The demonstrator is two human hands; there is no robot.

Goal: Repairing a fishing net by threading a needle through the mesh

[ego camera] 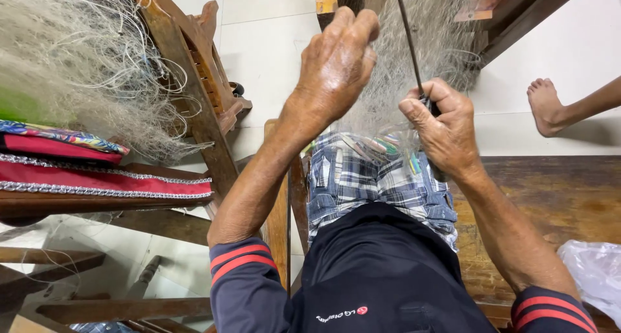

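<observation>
My left hand (336,64) is raised in front of me, fingers pinched on the fine pale fishing net (424,45) that hangs down over my lap. My right hand (443,126) grips a thin dark netting needle (409,39) that points up and away into the mesh. The net drapes over my checked shorts (362,178). Both hands are close together, about a hand's width apart.
A big heap of tangled net (77,61) lies on a wooden chair (194,81) at left, above red cushions (97,174). I sit on a wooden bench (556,197). Another person's bare foot (546,107) rests on the white tile floor at right. A plastic bag (595,275) lies at lower right.
</observation>
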